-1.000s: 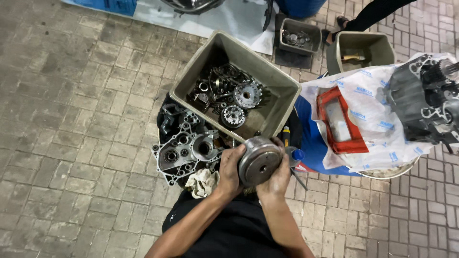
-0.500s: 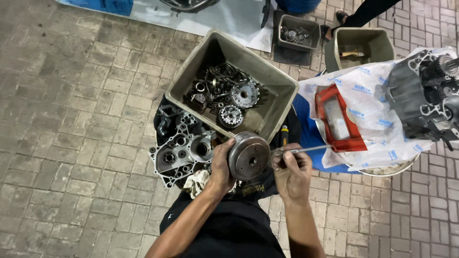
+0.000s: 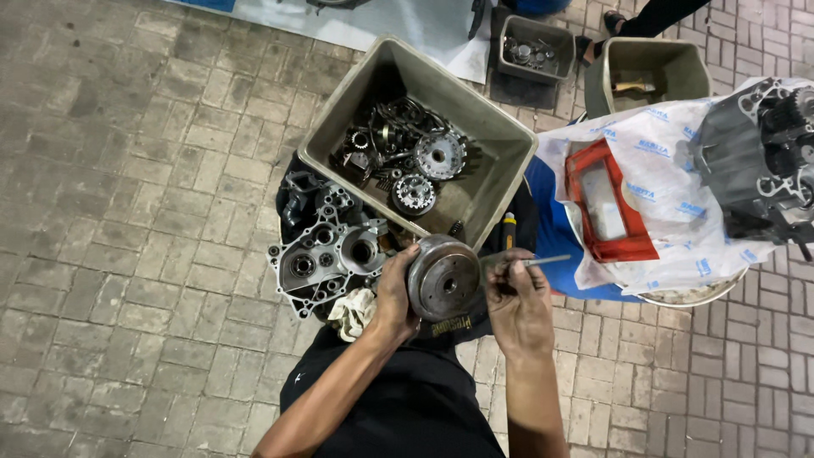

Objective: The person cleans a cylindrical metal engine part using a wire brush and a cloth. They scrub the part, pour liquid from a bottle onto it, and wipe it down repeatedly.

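Two hands work at the person's lap: a second ago both cupped the round metal drum [image 3: 443,278], but now only the left hand [image 3: 394,293] grips its rim, holding it on edge above the grey engine casing [image 3: 326,259]. The right hand [image 3: 517,307] has let go and pinches a thin metal tool [image 3: 530,262] just beside the drum. Behind sits a tan bin [image 3: 500,140] of gears.

A white printed plastic bag [image 3: 678,212] at right holds seemingly a red box [image 3: 609,203].
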